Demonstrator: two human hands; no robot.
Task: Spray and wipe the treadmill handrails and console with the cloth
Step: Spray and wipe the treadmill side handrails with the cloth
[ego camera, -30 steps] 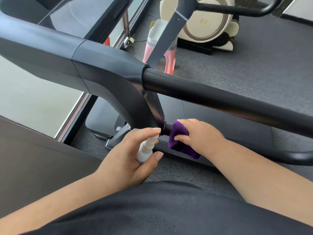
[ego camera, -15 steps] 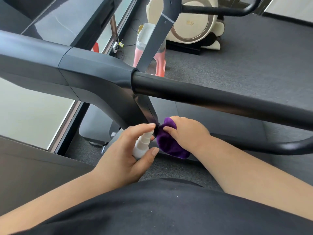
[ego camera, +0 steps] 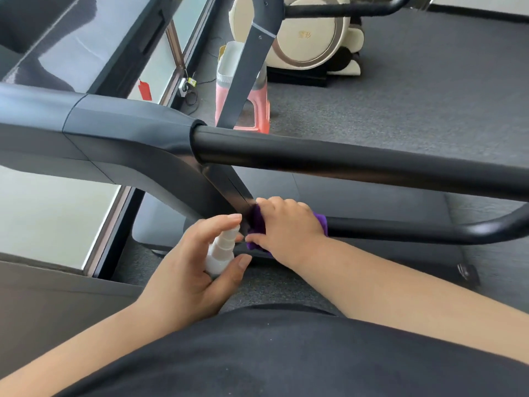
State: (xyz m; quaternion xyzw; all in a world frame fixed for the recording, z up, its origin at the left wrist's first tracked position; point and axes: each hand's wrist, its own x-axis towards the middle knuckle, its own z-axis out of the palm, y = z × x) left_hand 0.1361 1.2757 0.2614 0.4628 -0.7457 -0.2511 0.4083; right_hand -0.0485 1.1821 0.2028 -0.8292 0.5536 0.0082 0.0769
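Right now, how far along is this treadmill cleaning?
Nothing shows as finished: no surface looks plainly wiped. In hand: the right hand grips the purple cloth around the thin lower bar where it meets the upright, while the left hand holds the spray bottle, a finger on top. Left, probably: the thick upper handrail and the console, which is out of view.

Purple cloth (ego camera: 256, 224) sat on thin lower black handrail (ego camera: 429, 229), below thick upper black handrail (ego camera: 343, 161); white spray bottle (ego camera: 221, 252) just left of cloth.

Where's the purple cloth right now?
In the head view, low centre: the purple cloth is under the right hand, wrapped on the thin lower rail where it meets the upright, beside the spray bottle in the left hand.
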